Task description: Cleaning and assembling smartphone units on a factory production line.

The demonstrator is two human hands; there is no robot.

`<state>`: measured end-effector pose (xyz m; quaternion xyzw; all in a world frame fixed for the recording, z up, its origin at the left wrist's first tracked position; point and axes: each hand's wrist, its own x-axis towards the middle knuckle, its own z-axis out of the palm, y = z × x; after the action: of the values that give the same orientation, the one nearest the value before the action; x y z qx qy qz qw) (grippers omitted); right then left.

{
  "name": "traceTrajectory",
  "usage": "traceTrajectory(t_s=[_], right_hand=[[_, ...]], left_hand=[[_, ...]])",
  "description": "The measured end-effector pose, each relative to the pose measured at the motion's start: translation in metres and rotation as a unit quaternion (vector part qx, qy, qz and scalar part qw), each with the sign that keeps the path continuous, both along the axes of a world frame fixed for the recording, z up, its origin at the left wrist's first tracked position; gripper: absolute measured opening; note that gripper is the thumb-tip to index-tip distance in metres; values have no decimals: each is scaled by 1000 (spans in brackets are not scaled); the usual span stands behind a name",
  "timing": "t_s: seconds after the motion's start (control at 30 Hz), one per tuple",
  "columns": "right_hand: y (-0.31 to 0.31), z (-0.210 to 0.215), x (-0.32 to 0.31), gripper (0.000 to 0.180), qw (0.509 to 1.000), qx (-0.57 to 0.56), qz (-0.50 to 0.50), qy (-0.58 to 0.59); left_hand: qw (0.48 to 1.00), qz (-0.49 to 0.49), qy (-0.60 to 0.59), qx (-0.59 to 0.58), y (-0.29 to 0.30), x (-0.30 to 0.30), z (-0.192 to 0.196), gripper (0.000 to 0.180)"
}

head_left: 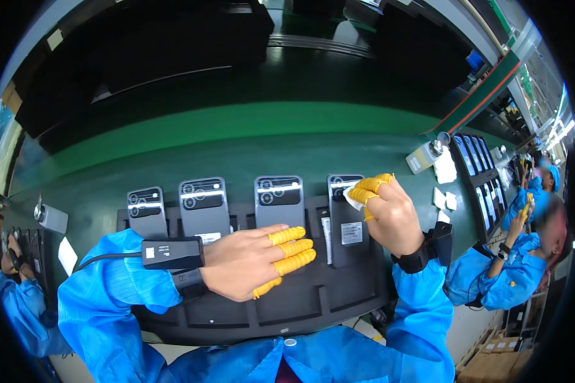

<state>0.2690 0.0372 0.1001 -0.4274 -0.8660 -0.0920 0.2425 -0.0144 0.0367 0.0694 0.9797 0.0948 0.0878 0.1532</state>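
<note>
Several grey smartphones stand in a row in a black tray (236,316), back sides up, with camera bumps at their far ends. In my right hand (390,214), a small white wipe (354,199) is pinched against the camera end of the rightmost smartphone (350,246), which has a white label. My left hand (249,258) is stretched out flat over the lower part of the neighbouring smartphone (279,201), partly hiding it. Yellow finger cots cover fingers of both hands. Two more smartphones (203,207) (148,223) lie further left.
A pump bottle (423,157) and white wipes (445,199) are on the green bench at the right, beside another tray of phones (479,182). Another pump bottle (51,218) stands left. Co-workers in blue sit at both sides. A black box (172,253) with a cable rides on my left forearm.
</note>
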Motion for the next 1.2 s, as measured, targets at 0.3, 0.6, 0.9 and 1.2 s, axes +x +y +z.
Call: traceTrajectory(t_s=[0.3, 0.6, 0.9, 1.2], right_hand=[[33, 2, -80, 23, 986, 4, 163, 16], [43, -15, -100, 16, 984, -27, 171, -50], [22, 3, -79, 18, 987, -100, 107, -74], [40, -16, -95, 14, 986, -25, 157, -41]], left_hand=[[990, 69, -120, 8, -11, -13, -37, 55], [987, 77, -138, -29, -12, -12, -33, 52], [986, 92, -131, -37, -16, -10, -30, 67], [986, 90, -133, -43, -15, -11, -34, 70]])
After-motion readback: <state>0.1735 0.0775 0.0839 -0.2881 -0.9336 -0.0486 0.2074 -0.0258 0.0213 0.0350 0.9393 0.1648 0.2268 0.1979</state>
